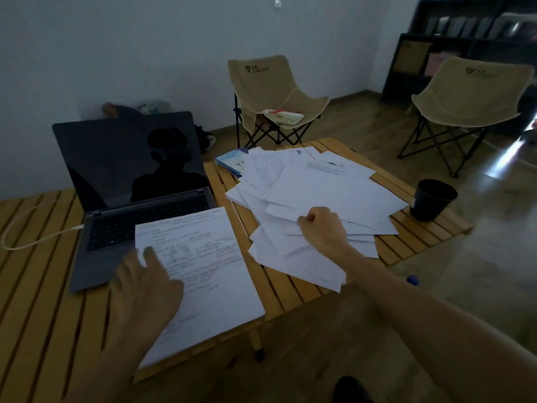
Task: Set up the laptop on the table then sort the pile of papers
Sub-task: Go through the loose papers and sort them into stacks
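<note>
On the slatted wooden bench (293, 289): laptop (130, 181), lid open, screen dark, at left, white cable (32, 241) plugged into its left side. Printed sheet (203, 274) overlapping its keyboard; left hand (145, 289) flat on it, fingers straight. Loose pile of papers (308, 205) at right; right hand (322, 231), fingers curled, pinching sheets at the near edge. Black cup (433, 199) at the bench's right edge. Two folding chairs beyond.
</note>
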